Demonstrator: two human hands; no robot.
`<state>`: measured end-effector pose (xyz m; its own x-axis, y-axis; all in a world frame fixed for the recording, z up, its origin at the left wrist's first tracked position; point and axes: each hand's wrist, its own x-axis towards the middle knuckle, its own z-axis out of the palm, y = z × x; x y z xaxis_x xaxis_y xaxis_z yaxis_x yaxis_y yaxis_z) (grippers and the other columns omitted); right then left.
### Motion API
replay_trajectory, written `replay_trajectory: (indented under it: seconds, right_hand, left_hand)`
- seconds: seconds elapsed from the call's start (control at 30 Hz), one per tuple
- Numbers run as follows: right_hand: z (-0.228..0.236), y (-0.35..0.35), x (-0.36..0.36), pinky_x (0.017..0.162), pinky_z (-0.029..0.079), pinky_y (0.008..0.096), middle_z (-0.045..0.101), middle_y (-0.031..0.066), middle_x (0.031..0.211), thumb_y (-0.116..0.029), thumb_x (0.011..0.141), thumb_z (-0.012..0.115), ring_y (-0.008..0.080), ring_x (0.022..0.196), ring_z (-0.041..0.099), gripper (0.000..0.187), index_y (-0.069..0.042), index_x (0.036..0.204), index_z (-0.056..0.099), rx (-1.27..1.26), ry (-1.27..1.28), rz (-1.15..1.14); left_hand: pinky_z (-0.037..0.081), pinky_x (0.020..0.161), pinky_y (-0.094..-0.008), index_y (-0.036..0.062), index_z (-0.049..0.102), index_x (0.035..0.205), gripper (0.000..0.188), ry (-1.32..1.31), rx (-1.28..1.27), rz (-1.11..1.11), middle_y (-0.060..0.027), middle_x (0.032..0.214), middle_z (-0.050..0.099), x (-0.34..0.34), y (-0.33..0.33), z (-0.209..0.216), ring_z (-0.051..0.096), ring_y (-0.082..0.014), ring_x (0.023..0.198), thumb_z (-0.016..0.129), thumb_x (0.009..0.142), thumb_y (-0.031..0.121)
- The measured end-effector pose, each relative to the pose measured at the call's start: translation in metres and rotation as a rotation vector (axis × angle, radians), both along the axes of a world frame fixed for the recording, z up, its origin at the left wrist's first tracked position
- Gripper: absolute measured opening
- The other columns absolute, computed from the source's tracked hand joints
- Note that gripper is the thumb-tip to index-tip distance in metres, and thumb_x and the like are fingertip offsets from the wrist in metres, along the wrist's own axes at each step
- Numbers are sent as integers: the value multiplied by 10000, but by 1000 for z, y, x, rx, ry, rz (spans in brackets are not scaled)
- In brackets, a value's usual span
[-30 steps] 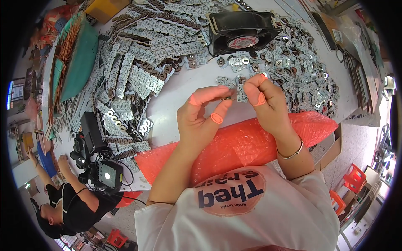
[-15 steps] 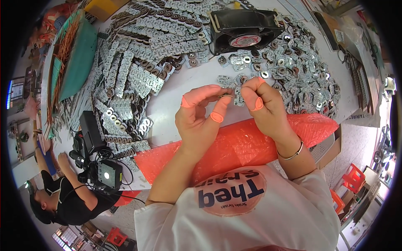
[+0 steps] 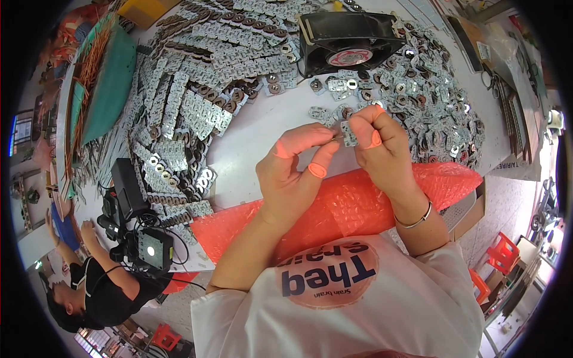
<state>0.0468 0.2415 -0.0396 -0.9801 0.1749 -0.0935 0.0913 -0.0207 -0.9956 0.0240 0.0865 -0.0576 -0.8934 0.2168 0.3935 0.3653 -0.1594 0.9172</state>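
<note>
Both my hands meet over the white table, with orange finger cots on the thumbs and forefingers. Between the thumb and forefinger of my right hand (image 3: 385, 146) is a small silvery metal plate (image 3: 347, 135) with holes in it. My left hand (image 3: 285, 173) pinches a small thin piece (image 3: 338, 138) against or right beside that plate; its exact shape is too small to make out. Just beyond my fingers lie a few loose plates (image 3: 319, 113). Red bubble wrap (image 3: 328, 209) lies under my wrists along the table edge.
Loose plates with round brown parts (image 3: 430, 101) heap up at the right; rows of joined plates (image 3: 203, 110) cover the left. A black fan (image 3: 351, 45) stands at the back. Left are a black boxy device (image 3: 156, 249) with cables, a green basin (image 3: 116, 83) and another person (image 3: 113, 286).
My left hand has moved right, bringing its thin piece to the plate in my right hand. That plate now shows between my fingertips. The other person's arm has shifted.
</note>
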Motion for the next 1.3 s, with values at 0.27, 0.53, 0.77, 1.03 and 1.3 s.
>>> replay_trajectory:
  seconds: [0.27,0.53,0.77,1.03,1.3]
  right_hand:
    - [1,22,-10,484,373,207,582,23,646,-125,859,628,62,535,479,149,18,863,669,534,125,122]
    - [10,16,-4,512,402,213,605,39,652,-120,854,631,79,571,540,149,20,888,668,307,112,114]
    - [7,14,-2,503,418,210,609,30,666,-113,855,631,74,563,547,131,13,873,660,361,189,127]
    - [8,15,-5,498,424,214,602,24,643,-103,852,635,76,542,540,121,14,870,660,280,100,229]
    - [9,11,-2,551,386,185,557,-47,764,-142,873,613,39,622,456,141,-1,873,622,-128,-126,247]
  left_hand:
    - [496,831,-284,5,549,1028,259,-273,109,81,-127,1005,626,-5,-4,4,616,-178,932,645,798,-66]
    - [513,785,-274,3,542,1087,301,-504,238,15,-129,1000,629,-6,-5,6,621,-175,907,635,808,-61]
    - [518,808,-281,-8,590,1053,247,-583,154,-55,-101,993,630,-2,-4,6,623,-158,897,634,815,-57]
    - [544,745,-280,2,625,1022,234,-565,206,-82,-87,920,648,-3,-4,4,638,-165,824,660,796,-44]
    - [571,651,-313,2,644,983,192,-894,295,-283,-92,832,654,-10,-16,17,649,-194,713,681,797,29]
